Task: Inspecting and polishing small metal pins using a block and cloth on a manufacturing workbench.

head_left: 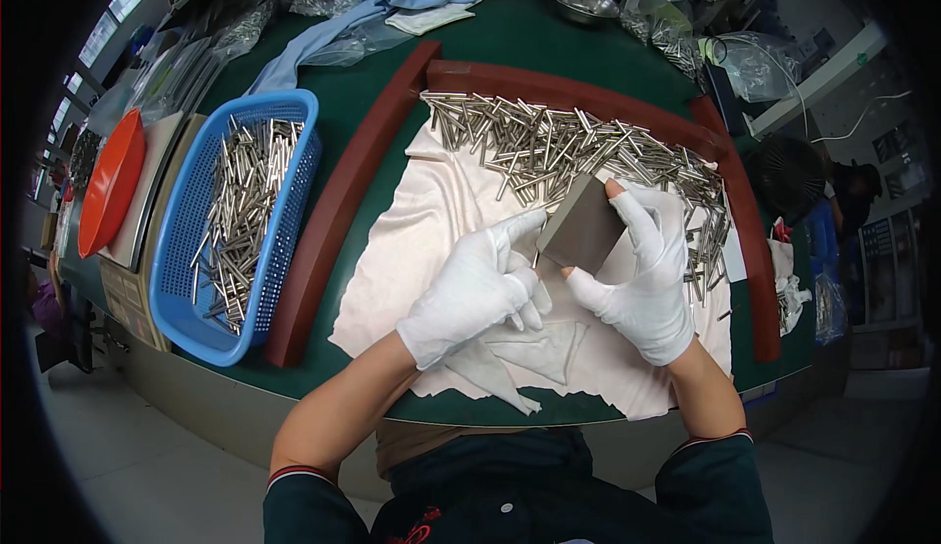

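Note:
A grey-brown rectangular block [586, 228] is tilted above the cloth, with my right hand [642, 274] closed on it between thumb and fingers. My left hand [475, 284] is at the block's left edge, index finger stretched toward it and the other fingers curled. Something thin shows by those fingertips, too small to name. Both hands wear white gloves, and bare fingertips show on the right one. Behind the block lies a heap of short metal pins [549, 137] on a pale pink cloth [392, 279]. A folded white cloth piece [534, 348] lies below my left hand.
A dark red frame [338, 221] borders the cloth on three sides. Left of it stands a blue basket [304, 167] holding more pins, beside an orange-red tray [113, 186]. A metal bowl [581, 2], plastic bags [676, 5] and blue fabric [338, 24] lie on the far green tabletop [510, 29].

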A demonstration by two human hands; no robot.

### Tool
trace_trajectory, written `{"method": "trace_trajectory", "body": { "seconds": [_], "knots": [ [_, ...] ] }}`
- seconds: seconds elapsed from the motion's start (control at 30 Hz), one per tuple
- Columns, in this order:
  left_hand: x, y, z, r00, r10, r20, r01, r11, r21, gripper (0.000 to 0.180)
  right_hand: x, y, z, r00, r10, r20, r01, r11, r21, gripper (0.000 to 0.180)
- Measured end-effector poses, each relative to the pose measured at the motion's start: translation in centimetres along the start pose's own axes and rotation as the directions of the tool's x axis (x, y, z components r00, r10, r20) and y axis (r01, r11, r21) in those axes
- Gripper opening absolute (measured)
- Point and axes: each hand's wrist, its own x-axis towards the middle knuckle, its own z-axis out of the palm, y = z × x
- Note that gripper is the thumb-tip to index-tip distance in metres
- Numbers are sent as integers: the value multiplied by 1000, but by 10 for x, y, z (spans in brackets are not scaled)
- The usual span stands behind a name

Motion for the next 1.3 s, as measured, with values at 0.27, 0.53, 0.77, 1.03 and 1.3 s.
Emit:
{"method": "trace_trajectory", "body": {
  "seconds": [0.27, 0.53, 0.77, 1.03, 1.3],
  "knots": [
    [2, -3, -5, 996, 63, 70, -38, 948, -317, 66, -2, -1, 2, 995, 63, -71, -59, 997, 57, 81],
    [4, -13, -9, 987, 75, 146, 19, 830, -558, 69, -9, -1, 14, 980, 69, -185, -54, 995, 85, 81],
    [5, -15, -16, 966, 107, 235, 88, 720, -689, 69, -7, 0, 18, 964, -65, -256, 70, 998, 9, 81],
    [-4, 23, -22, 858, 356, -371, -122, 842, 526, 59, 1, 23, 8, 921, 80, -381, -108, 993, -54, 74],
    [-7, 17, -43, 689, 703, -175, 182, 65, 981, 13, 10, 46, -10, 808, 132, -574, -164, 986, -4, 71]
  ]
}}
